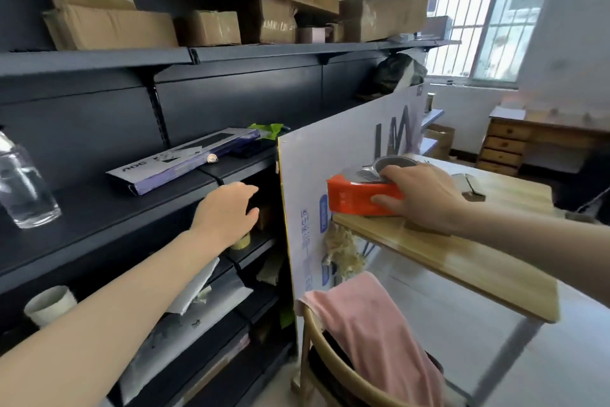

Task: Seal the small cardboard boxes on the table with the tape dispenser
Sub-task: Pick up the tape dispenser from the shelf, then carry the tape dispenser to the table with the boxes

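Note:
My right hand [419, 197] grips an orange tape dispenser [359, 197] with a grey tape roll on top. The dispenser sits at the near left corner of a wooden table [462, 261]. My left hand [227, 212] reaches with straight fingers into the dark shelving unit [99, 215] on the left, just above a roll of yellowish tape [241, 241] on a lower shelf. A small brown box [264, 217] stands in the shadow just right of my left hand. A flat cardboard piece [472, 189] lies farther back on the table.
A tall white printed board [346, 142] leans between shelf and table. A wooden chair [330, 370] draped with pink cloth [373, 330] stands below the table. On the shelves are a purple keyboard box [185, 159], a clear bottle [23, 185], a paper cup [49, 304] and several cardboard boxes [109, 27] on top.

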Available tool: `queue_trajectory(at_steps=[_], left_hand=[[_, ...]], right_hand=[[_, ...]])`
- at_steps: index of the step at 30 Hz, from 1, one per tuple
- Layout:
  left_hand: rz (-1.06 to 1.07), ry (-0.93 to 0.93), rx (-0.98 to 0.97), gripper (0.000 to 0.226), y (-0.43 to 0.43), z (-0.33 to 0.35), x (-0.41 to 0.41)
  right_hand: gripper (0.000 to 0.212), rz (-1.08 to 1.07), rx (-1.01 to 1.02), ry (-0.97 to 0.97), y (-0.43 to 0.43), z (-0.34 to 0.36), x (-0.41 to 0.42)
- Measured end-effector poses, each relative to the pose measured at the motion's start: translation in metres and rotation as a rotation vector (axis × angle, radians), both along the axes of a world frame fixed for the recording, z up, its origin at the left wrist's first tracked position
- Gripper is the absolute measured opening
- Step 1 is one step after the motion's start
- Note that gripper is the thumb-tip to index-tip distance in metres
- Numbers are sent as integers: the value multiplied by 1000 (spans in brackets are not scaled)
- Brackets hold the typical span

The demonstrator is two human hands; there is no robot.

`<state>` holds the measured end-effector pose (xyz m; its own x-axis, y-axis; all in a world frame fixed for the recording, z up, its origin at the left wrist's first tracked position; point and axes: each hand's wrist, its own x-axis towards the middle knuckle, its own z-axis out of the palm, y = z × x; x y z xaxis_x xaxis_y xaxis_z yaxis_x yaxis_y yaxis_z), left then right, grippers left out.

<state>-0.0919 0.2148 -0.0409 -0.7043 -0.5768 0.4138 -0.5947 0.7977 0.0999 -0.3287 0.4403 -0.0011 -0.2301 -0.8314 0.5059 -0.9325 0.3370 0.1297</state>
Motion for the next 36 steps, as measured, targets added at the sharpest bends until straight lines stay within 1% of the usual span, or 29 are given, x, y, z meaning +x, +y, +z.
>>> queue_trajectory(at_steps=[4,8,12,16,22,29,32,36], left_hand=[[-133,32,-5,39,36,2,-38],[-223,14,-8,45,67,2,-77],[-314,5,-22,35,100,5,-116],[-402,7,-18,38,140,11,-157],[-492,41,-63,37,203,18,-222],[-536,62,-83,41,286,34,-312],[-553,70,-113,38,322,37,-350],[-538,32,-126,34,356,34,-391]], right_hand=[[34,-99,12,26,56,1,-14],[32,-195,14,34,104,3,-28],[32,-284,7,44,152,2,-47],[31,-389,0,33,203,-1,-71],[35,-468,-29,15,277,-3,-112],[35,-507,-55,12,366,10,-177],[36,-512,-52,15,402,14,-208],[36,-520,-28,17,440,15,-249]])
